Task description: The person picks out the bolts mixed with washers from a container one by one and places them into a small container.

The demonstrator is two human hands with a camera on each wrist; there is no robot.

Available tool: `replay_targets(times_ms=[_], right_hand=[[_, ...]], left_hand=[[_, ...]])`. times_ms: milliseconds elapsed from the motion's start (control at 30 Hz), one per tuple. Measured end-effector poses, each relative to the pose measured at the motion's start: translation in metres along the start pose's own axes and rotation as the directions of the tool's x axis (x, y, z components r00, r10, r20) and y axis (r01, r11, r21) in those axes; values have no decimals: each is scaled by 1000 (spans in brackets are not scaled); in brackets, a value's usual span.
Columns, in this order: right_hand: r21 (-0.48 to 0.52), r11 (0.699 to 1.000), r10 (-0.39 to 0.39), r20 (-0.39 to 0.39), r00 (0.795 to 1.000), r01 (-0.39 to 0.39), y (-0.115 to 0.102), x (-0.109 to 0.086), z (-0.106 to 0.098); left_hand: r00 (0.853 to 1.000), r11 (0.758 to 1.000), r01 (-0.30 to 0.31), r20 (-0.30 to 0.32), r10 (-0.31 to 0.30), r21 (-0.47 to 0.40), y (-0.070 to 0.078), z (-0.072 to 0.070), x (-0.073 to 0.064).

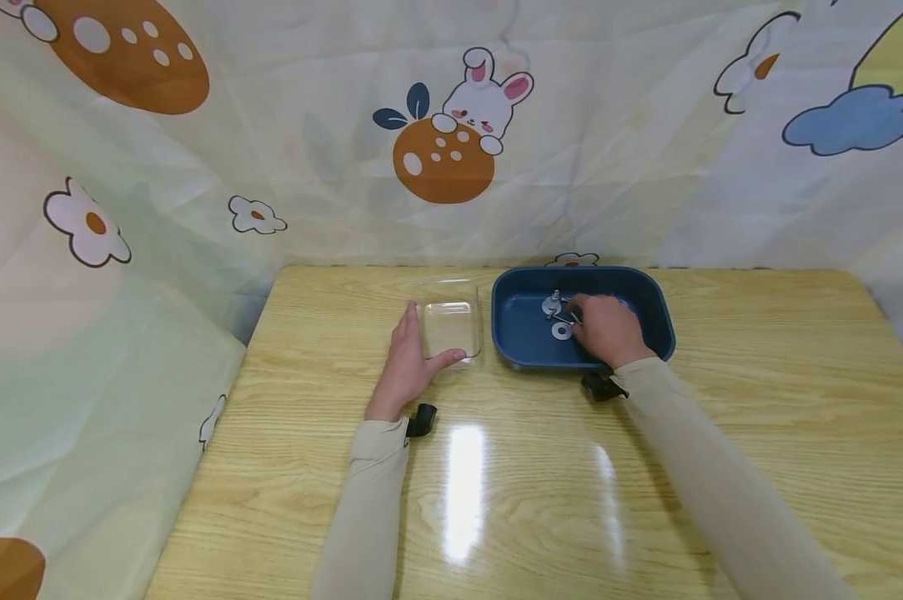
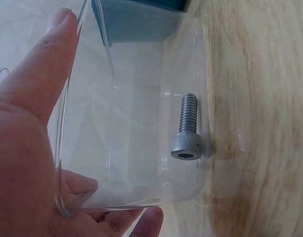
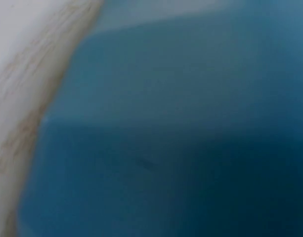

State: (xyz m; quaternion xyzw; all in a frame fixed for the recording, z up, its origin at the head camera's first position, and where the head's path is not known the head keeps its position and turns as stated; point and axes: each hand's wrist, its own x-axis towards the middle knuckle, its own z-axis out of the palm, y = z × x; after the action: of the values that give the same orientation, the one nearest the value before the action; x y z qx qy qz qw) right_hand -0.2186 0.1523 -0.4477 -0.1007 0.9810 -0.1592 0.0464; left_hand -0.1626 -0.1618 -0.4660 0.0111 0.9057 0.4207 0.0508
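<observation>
A clear plastic box (image 1: 448, 332) sits left of centre on the table. My left hand (image 1: 409, 358) rests against it, fingers straight along its left side and thumb stretched along the near edge. In the left wrist view a socket-head bolt (image 2: 187, 131) lies inside this box. To the right, my right hand (image 1: 609, 327) reaches into a dark blue tray (image 1: 513, 329), fingers bent down among small metal parts. A flat washer (image 1: 555, 332) and an upright bolt (image 1: 556, 297) lie beside the fingertips; I cannot tell whether they pinch a piece.
The blue tray stands close to the right of the clear box, near the back edge of the wooden table (image 1: 534, 492). A patterned cloth (image 1: 316, 125) hangs behind and at the left. The right wrist view shows only the blurred tray wall (image 3: 141, 84).
</observation>
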Motion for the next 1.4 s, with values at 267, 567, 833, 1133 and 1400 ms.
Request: replay_targets(times_ms=[267, 567, 833, 1133, 1400], right_hand=[[11, 999, -33, -77, 996, 34, -4, -1, -3], [32, 998, -57, -119, 991, 61, -10, -3, -5], [66, 994, -73, -140, 987, 82, -15, -6, -5], [79, 988, -114, -195, 974, 131, -26, -8, -5], [77, 984, -145, -206, 968, 164, -38, -10, -8]], left_hand=[[1000, 1000, -10, 5, 10, 4, 1, 0, 1], [1000, 1000, -5, -4, 5, 10, -1, 1, 2], [1000, 1000, -1, 2, 1, 15, -2, 1, 2], [1000, 1000, -7, 8, 6, 17, -1, 0, 1], [1000, 1000, -15, 7, 15, 16, 1, -1, 1]])
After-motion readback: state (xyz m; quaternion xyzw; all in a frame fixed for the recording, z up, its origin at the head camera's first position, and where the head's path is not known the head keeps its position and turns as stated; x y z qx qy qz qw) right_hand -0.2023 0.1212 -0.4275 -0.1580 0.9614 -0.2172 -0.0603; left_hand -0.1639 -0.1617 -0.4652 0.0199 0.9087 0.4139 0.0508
